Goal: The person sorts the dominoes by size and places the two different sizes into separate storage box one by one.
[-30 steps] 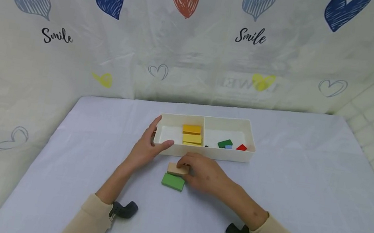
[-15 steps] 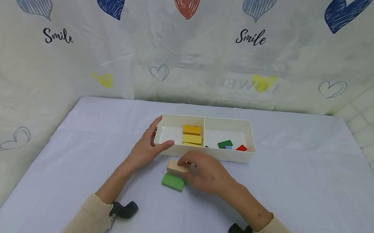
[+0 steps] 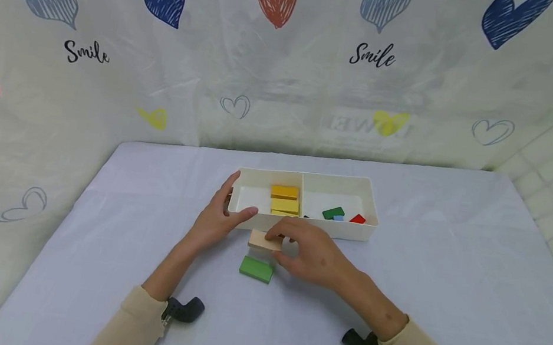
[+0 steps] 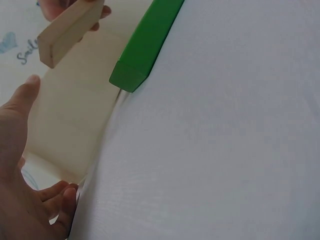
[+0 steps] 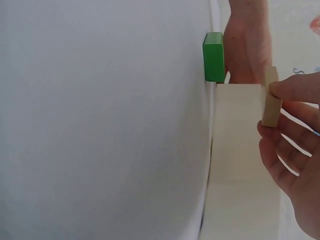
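My right hand (image 3: 315, 253) pinches a plain wooden domino block (image 3: 265, 241) by its right end, between thumb and fingers. In the right wrist view the wooden block (image 5: 272, 100) shows held up in front of the white box's wall. A green block (image 3: 256, 269) lies on the cloth just nearer than it; the left wrist view gives a close look at this green block (image 4: 142, 50). My left hand (image 3: 215, 220) grips the left end of the white two-part box (image 3: 319, 228), thumb over the front rim and fingers along the left side.
Yellow blocks (image 3: 283, 205) lie in the box's left compartment, against the divider. In the right compartment are a dark green block (image 3: 333, 212), a red block (image 3: 358, 218) and a small blue one (image 3: 337, 218). A white cloth covers the table (image 3: 427, 278).
My right hand has raised the wooden block and moved it away from the green block, toward the box. The left hand and the box have stayed in place.
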Demonstrator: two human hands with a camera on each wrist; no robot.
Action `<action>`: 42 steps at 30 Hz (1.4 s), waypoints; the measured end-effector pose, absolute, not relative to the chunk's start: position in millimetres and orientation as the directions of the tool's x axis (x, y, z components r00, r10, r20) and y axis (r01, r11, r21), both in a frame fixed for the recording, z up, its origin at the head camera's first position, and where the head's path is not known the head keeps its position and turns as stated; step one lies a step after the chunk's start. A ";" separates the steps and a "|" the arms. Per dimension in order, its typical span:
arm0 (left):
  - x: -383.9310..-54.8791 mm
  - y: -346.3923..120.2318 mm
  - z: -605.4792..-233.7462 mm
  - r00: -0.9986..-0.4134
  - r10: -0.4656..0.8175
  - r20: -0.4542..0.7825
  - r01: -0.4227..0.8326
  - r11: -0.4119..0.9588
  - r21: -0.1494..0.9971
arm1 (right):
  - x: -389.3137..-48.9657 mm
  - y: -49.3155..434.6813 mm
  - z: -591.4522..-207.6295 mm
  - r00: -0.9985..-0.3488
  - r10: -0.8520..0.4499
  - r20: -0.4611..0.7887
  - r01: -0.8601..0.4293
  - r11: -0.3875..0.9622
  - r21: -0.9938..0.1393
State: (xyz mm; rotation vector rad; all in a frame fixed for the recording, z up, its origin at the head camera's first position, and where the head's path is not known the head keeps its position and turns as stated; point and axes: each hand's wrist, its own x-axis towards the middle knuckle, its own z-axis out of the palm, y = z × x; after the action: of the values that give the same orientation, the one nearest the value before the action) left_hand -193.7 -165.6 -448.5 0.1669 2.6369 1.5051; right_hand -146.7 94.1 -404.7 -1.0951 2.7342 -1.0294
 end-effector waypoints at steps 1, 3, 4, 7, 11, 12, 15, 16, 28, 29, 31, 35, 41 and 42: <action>-193.8 -165.4 -448.4 -0.989 0.144 -0.034 0.044 0.503 0.863 | -146.9 94.4 -404.6 -0.751 -0.623 0.218 -0.612 0.534 -0.583; -193.2 -165.2 -447.8 -0.989 0.142 -0.041 0.036 0.502 0.864 | -147.3 95.0 -404.4 -0.749 -0.621 0.229 -0.617 0.529 -0.584; -193.1 -165.0 -447.6 -0.989 0.141 -0.042 0.035 0.501 0.865 | -147.3 95.4 -403.8 -0.750 -0.618 0.236 -0.617 0.525 -0.586; -192.2 -164.5 -446.5 -0.989 0.137 -0.049 0.026 0.499 0.866 | -147.7 96.6 -403.2 -0.756 -0.602 0.257 -0.615 0.519 -0.594; -192.1 -164.8 -445.4 -0.990 0.133 -0.055 0.019 0.501 0.865 | -148.8 98.4 -403.3 -0.769 -0.574 0.281 -0.607 0.516 -0.605; -192.3 -165.0 -445.1 -0.989 0.133 -0.056 0.019 0.503 0.864 | -149.2 98.8 -403.4 -0.770 -0.570 0.286 -0.606 0.514 -0.607; -192.8 -165.8 -443.9 -0.988 0.141 -0.056 0.023 0.502 0.864 | -150.1 99.3 -403.9 -0.772 -0.561 0.300 -0.606 0.506 -0.613; -193.0 -166.1 -443.5 -0.988 0.145 -0.055 0.025 0.500 0.866 | -150.0 99.3 -403.5 -0.770 -0.559 0.307 -0.609 0.502 -0.614; -195.2 -171.4 -440.2 -0.977 0.197 -0.087 0.020 0.484 0.875 | -155.3 100.6 -399.7 -0.744 -0.509 0.433 -0.657 0.443 -0.610; -195.3 -172.0 -439.7 -0.975 0.205 -0.086 0.024 0.482 0.876 | -156.2 100.8 -399.8 -0.743 -0.502 0.443 -0.660 0.437 -0.611; -195.8 -173.2 -438.9 -0.973 0.214 -0.088 0.026 0.478 0.878 | -158.2 100.9 -400.0 -0.745 -0.484 0.459 -0.660 0.433 -0.614; -195.9 -174.9 -437.7 -0.970 0.225 -0.090 0.029 0.476 0.879 | -161.1 100.8 -398.7 -0.773 -0.445 0.452 -0.630 0.456 -0.628; -196.3 -176.9 -438.0 -0.966 0.241 -0.088 0.035 0.464 0.885 | -165.4 99.4 -396.6 -0.812 -0.406 0.420 -0.581 0.479 -0.658; -196.4 -177.2 -438.2 -0.966 0.243 -0.088 0.036 0.463 0.886 | -166.0 99.2 -396.3 -0.816 -0.401 0.417 -0.575 0.479 -0.664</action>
State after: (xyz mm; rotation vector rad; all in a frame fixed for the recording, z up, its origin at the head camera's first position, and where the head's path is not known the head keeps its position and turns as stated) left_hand -196.4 -177.2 -438.2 0.2432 2.5085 1.5117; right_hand -166.0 99.2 -396.3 -0.9615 2.8731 -1.4235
